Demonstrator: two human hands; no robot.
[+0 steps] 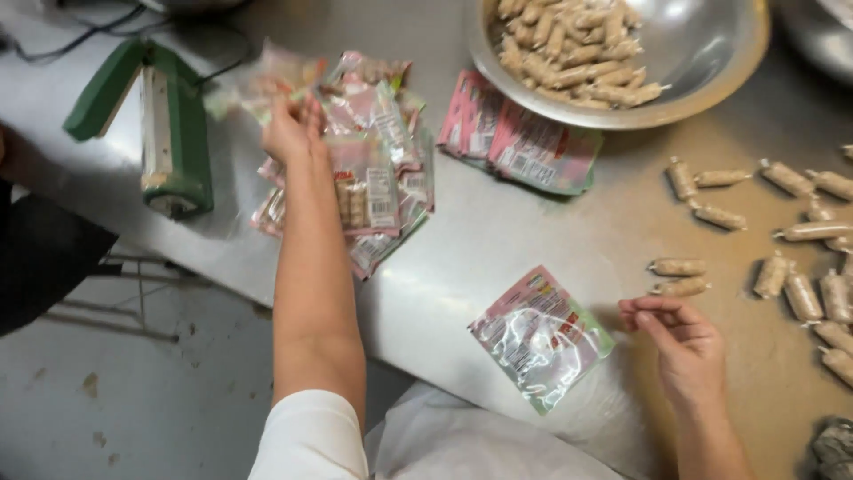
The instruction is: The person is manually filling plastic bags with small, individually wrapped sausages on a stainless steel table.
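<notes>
- Left hand point(291, 132): reached across the steel counter point(498, 240) toward its far left part; fingers curled over a blurred clear packet point(267, 82) at the top of the heap; whether it truly gripped the packet could not be told.
- Heap of filled packets point(378, 178): clear and pink sachets with small tan rolls inside, piled loosely under and just right of the left hand; near the counter's left edge.
- Right hand point(682, 345): rested near the counter's near edge, fingers drawn together, thumb and fingertips pinched with nothing visible between them; just below two loose rolls.
- Empty packet point(540, 338): clear and pink with green trim, lay flat near the near edge, just left of the right hand, not touching it.
- Loose tan rolls point(800, 267): twisted at both ends, scattered over the counter's right part.
- Steel bowl point(711, 53): at the far edge, partly filled with more rolls.
- Stack of flat pink packets point(524, 142): just beside the bowl's near-left rim.
- Green heat sealer point(169, 133): at the far left corner, arm raised.
</notes>
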